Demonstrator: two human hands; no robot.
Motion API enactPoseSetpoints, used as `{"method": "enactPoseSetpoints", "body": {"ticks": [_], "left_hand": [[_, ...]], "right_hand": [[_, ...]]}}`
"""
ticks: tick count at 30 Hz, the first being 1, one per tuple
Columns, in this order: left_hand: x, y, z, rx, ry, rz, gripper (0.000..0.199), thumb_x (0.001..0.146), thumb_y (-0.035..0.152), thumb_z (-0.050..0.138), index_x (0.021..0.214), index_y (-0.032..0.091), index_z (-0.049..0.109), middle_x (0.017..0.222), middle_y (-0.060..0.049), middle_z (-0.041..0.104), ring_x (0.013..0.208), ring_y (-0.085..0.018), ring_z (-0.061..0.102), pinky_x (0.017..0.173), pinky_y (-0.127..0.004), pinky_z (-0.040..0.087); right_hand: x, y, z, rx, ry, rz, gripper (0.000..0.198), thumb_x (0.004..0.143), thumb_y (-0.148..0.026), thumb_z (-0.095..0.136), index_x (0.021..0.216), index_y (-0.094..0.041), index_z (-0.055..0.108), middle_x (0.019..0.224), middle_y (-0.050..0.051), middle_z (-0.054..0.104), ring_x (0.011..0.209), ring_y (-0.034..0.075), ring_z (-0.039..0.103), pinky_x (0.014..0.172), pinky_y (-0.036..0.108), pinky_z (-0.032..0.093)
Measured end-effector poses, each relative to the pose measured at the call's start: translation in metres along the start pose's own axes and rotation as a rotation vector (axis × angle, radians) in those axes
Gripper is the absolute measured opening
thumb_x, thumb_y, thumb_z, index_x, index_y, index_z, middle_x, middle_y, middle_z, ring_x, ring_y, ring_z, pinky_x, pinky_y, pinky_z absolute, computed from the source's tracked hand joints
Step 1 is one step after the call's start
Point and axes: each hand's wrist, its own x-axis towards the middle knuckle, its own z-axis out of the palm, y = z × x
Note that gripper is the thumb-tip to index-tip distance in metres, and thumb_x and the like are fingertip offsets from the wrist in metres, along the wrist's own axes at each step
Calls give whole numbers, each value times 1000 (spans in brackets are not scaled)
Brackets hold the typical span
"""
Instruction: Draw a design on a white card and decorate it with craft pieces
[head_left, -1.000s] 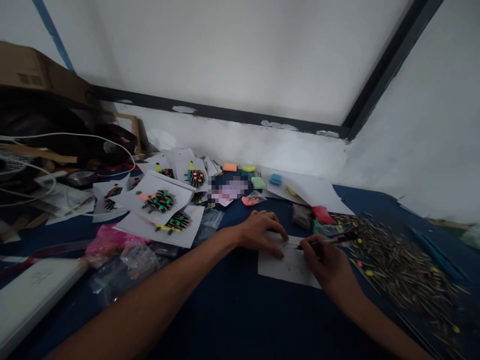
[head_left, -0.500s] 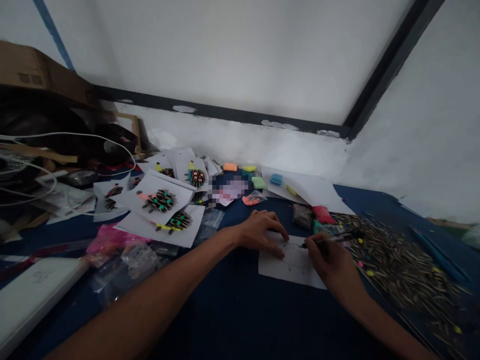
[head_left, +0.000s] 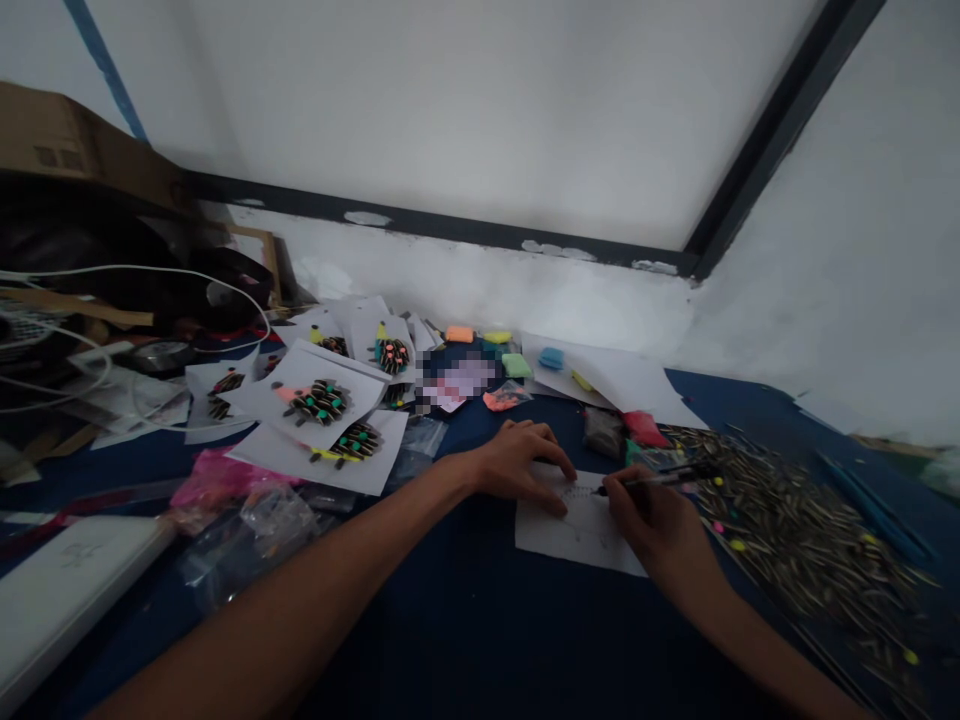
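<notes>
A small white sheet of paper [head_left: 559, 540] with a faint pencil-like drawing lies on the dark blue tablecloth. Across its upper left corner my left hand [head_left: 521, 460] rests with fingers spread, thumb and forefinger framing the drawn marks. A dark pen [head_left: 667, 474] is pinched in my right hand [head_left: 652, 515], its tip at the upper part of the paper beside my left fingers. Its rear end points right, over the edge of a large pile of sunflower-seed-like striped pieces [head_left: 810, 530].
Paper sheets with hedgehog-like figures [head_left: 322, 402] are stacked at left, near plastic bags [head_left: 277, 520] and a white box [head_left: 75, 590]. Coloured clay packets [head_left: 459, 334] line the back, with a red packet [head_left: 646, 430] by the pile. A wall [head_left: 465, 260] closes the far side.
The pen tip and my right hand have shifted slightly left across the paper. My left hand stays in place on the sheet.
</notes>
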Motion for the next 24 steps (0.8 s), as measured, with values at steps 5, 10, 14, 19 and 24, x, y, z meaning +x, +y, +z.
{"method": "enactPoseSetpoints", "body": {"ticks": [5,10,14,19,24], "left_hand": [[0,2,-1,6,-6,-12,39,68,51,73,102,30,69,107,-3,54,108,-24,47,96,-40,27],[-1,2,-1,0,-5,-1,39,68,51,73,102,30,69,106,-3,54,107,-24,48,96,-39,27],[0,0,0,-1,-3,-3,40,68,52,73,102,31,69,107,-3,54,107,-24,48,96,-39,27],[0,0,0,-6,4,-1,39,67,50,75,101,31,69,105,-2,55,106,-24,48,96,-39,27],[0,1,0,-3,5,-10,39,67,50,75,101,31,69,106,-2,54,106,-23,48,95,-39,27]], "right_hand": [[0,-1,0,-23,-4,-12,32,87,-48,43,74,-21,54,54,-1,54,46,16,52,45,26,33],[1,-1,0,-42,16,-24,31,86,-47,43,74,-21,54,51,-1,52,44,16,51,45,27,33],[1,-1,0,-44,21,-18,31,85,-47,44,73,-21,55,51,-1,53,46,16,52,44,27,34],[0,-1,1,-46,10,-20,31,86,-47,44,73,-21,56,48,-3,49,42,15,47,42,26,30],[1,-2,0,-55,22,-29,30,85,-46,44,73,-21,55,48,-3,47,42,14,48,43,26,30]]}}
